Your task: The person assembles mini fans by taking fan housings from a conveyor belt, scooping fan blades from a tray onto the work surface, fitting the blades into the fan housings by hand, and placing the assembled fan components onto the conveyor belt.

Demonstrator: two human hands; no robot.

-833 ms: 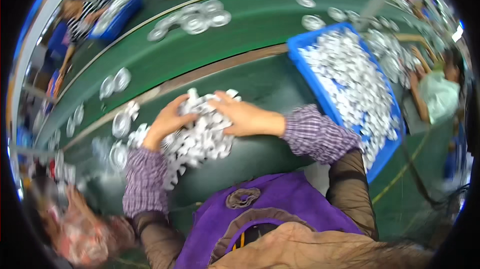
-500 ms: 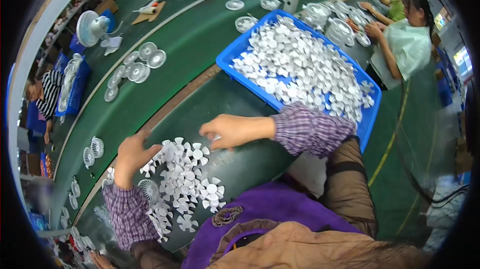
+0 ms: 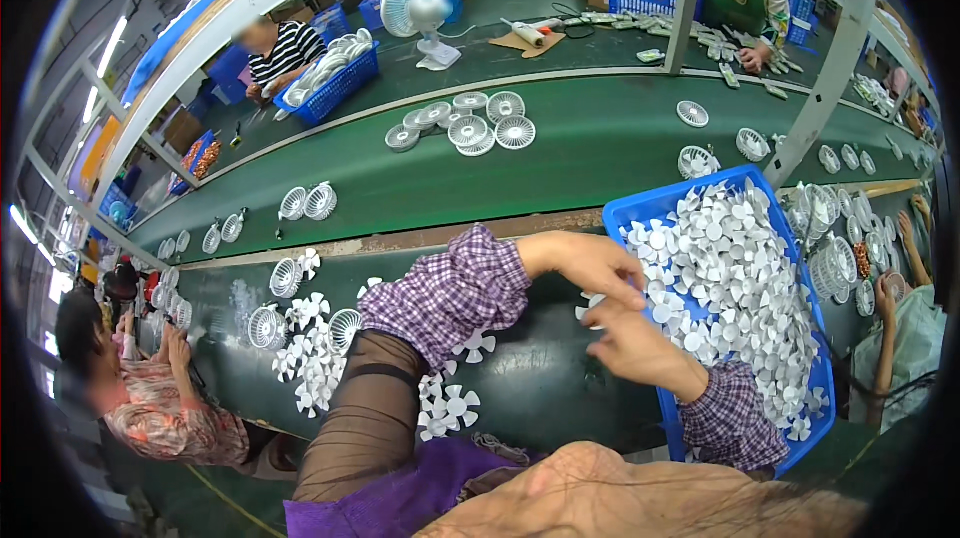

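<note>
My left hand (image 3: 597,266) reaches rightward to the near left side of a blue tray (image 3: 640,200), fingers stretched and spread a little, palm down. Just below it is my right hand (image 3: 640,343), its fingers pointing left and smeared by motion. A white fan blade (image 3: 588,308) shows at the right hand's fingertips; whether it is held or lies behind them I cannot tell. The tray is heaped with white fan blades (image 3: 745,283). More fan blades (image 3: 315,363) lie in a loose pile on the dark green table, partly hidden by my left arm.
Round white fan grilles (image 3: 470,128) rest on the green conveyor (image 3: 560,163) beyond the table. Others (image 3: 267,326) stand by the blade pile. A metal post (image 3: 820,88) rises behind the tray. Co-workers sit left, right and across; a desk fan (image 3: 415,8) stands beyond the conveyor.
Both hands have moved rightward from the blade pile to the tray's left side. The left arm now crosses over the pile. The view has turned, bringing a co-worker at the left into sight.
</note>
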